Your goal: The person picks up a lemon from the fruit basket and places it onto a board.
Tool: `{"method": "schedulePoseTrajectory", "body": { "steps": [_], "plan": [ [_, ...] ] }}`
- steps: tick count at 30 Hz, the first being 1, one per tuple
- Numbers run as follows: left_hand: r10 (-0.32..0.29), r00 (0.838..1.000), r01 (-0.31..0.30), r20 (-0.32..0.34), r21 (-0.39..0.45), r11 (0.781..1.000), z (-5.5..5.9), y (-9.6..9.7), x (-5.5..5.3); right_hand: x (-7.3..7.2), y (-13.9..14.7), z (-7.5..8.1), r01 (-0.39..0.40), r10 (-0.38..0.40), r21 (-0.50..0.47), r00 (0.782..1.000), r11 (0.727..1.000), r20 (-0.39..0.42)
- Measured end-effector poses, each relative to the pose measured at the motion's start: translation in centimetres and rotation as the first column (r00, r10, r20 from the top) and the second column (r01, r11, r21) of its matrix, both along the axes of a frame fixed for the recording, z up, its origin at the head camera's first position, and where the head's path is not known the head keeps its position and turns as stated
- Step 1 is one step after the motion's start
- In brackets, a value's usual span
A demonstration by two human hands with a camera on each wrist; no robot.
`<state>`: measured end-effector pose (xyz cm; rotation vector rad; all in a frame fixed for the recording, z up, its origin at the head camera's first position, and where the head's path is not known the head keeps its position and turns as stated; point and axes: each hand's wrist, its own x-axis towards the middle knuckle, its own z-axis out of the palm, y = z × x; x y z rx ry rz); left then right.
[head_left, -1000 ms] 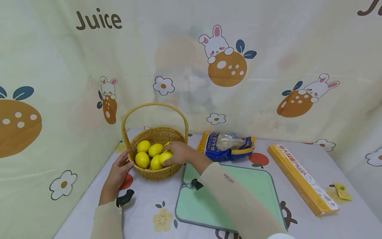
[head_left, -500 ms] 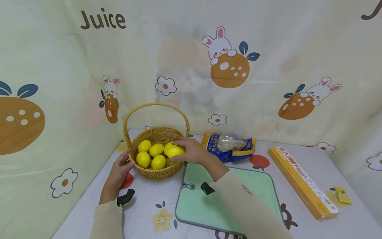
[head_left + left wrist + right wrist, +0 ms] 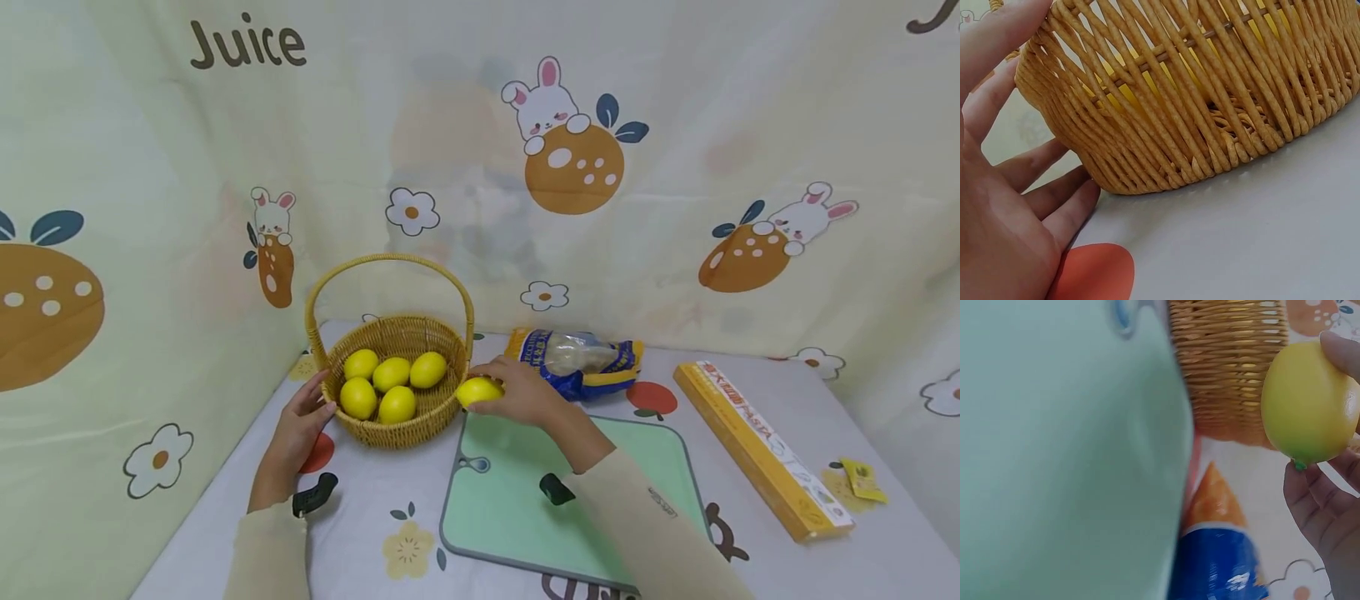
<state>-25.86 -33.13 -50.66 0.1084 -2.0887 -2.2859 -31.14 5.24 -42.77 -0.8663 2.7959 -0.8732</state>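
Note:
In the head view, my right hand (image 3: pixel 517 392) holds a yellow lemon (image 3: pixel 478 392) beside the right rim of a wicker basket (image 3: pixel 397 435). The right wrist view shows this lemon (image 3: pixel 1307 403) with its green tip, between thumb and fingers. Several other lemons (image 3: pixel 397 406) lie inside the basket. My left hand (image 3: pixel 302 425) rests against the basket's left side. Its fairly straight fingers (image 3: pixel 1032 165) touch the wickerwork in the left wrist view, with the thumb up near the rim. More yellow shows through the weave.
A green cutting board (image 3: pixel 555 508) lies right of the basket, under my right forearm. Behind it is a blue and orange pasta bag (image 3: pixel 577 362). Farther right lie a long orange pasta box (image 3: pixel 761 450) and a small yellow packet (image 3: pixel 862 480). The basket's tall handle (image 3: pixel 390 258) arches overhead.
My right hand has lifted one lemon from among the others and carried it right, past the basket's rim. The left hand has stayed at the basket's side.

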Motion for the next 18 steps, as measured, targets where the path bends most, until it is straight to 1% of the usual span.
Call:
{"method": "schedulePoseTrajectory", "body": {
  "steps": [2,7,9,13,16,18],
  "plan": [
    [0.001,1.000,-0.001,-0.007,0.005,1.000,0.0,0.0,-0.1,-0.1,0.3,-0.6,0.017,-0.016,0.008,1.000,1.000,-0.005],
    [0.011,1.000,-0.012,-0.022,-0.041,0.999,0.0,0.1,-0.3,-0.2,0.9,-2.1,0.066,-0.065,0.057,0.998,0.996,-0.027],
    [0.011,1.000,-0.012,-0.021,-0.060,0.998,0.0,0.1,-0.2,-0.2,1.1,-2.6,0.075,-0.074,0.079,0.997,0.994,-0.017],
    [0.014,1.000,-0.015,-0.011,-0.069,0.997,-0.2,0.1,0.1,-0.1,1.3,-3.3,0.057,-0.056,0.124,0.998,0.991,-0.008],
    [0.016,1.000,-0.017,-0.008,-0.075,0.997,-0.2,0.1,0.3,0.1,1.3,-3.7,0.038,-0.035,0.154,0.999,0.987,-0.023],
    [0.009,1.000,-0.010,-0.010,-0.062,0.998,-0.1,0.1,0.3,0.2,1.4,-3.8,0.038,-0.033,0.163,0.999,0.986,-0.034]
  ]
}}
